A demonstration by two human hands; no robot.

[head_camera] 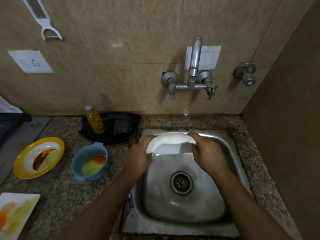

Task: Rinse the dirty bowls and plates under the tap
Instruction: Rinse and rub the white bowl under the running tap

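The left hand point(140, 154) grips the left edge of a white dish point(170, 141), fingers curled round its rim, and the right hand point(207, 154) grips the right edge the same way, so the dish is held in both grips, tilted on edge over the back of the steel sink point(230, 146). To do this step well, I would keep the tilt so water sheets off toward the drain point(181, 183), turn the dish slowly so every part passes under the stream, and hold firmly, since a wet rim is likely to be slippery. The dish looks plain white and shallow; whether it is a bowl or a plate I cannot tell, nor can I see any soil on it. A thin run of water shows below the tap point(194, 63). On the bench point(57, 187) to the left wait a yellow-rimmed plate point(39, 157), a blue bowl point(90, 161) and a white square plate point(17, 213), all smeared with orange and yellow sauce.
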